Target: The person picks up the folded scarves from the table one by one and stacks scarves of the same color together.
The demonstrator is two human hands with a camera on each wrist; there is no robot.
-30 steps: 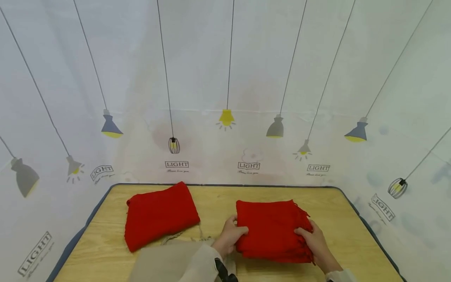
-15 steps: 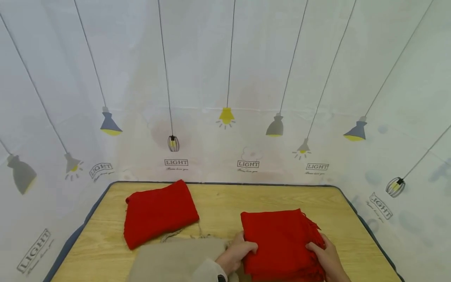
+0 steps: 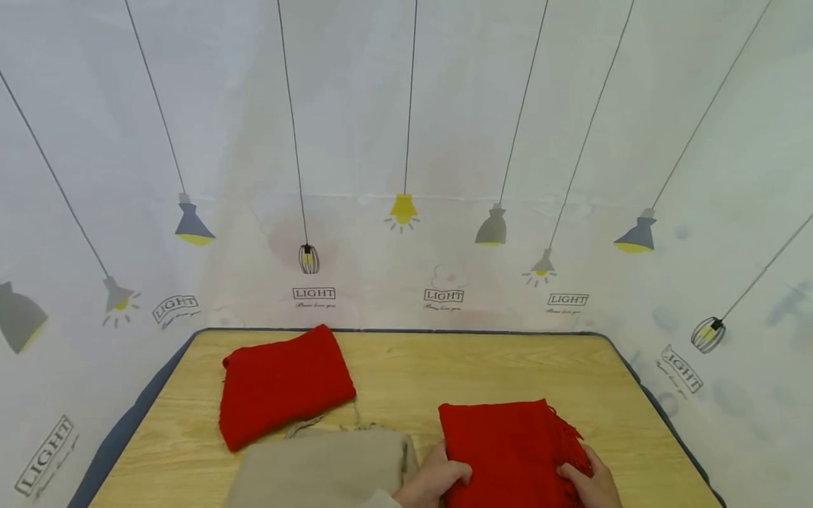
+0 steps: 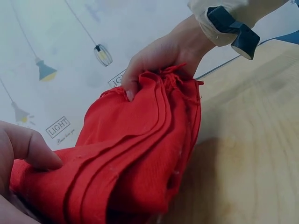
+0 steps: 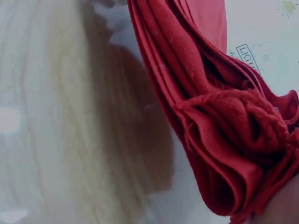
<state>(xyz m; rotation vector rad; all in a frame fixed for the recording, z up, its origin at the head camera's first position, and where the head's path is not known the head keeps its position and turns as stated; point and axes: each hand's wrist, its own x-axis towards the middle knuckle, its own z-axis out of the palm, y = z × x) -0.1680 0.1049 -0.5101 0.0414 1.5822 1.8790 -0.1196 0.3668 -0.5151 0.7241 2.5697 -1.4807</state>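
A folded red scarf (image 3: 502, 451) with fringe along its right end is held up between both hands at the front right of the table. My left hand (image 3: 437, 478) grips its left edge, thumb on top. At the fringed right edge my right hand (image 3: 593, 483) pinches it, thumb over the cloth. In the left wrist view the red scarf (image 4: 135, 140) shows several folded layers hanging above the wood. The right wrist view shows its looped layers and twisted fringe (image 5: 233, 102); little of the right hand is visible there.
A second folded red scarf (image 3: 286, 388) lies at the back left of the wooden table (image 3: 457, 360). In front of it lies a folded beige scarf (image 3: 324, 466), close beside my left hand. A light curtain printed with hanging lamps (image 3: 406, 106) surrounds the table.
Both hands have drawn the folded red scarf toward the person and slightly right, keeping hold of both edges. The other red scarf and the beige one stay put.
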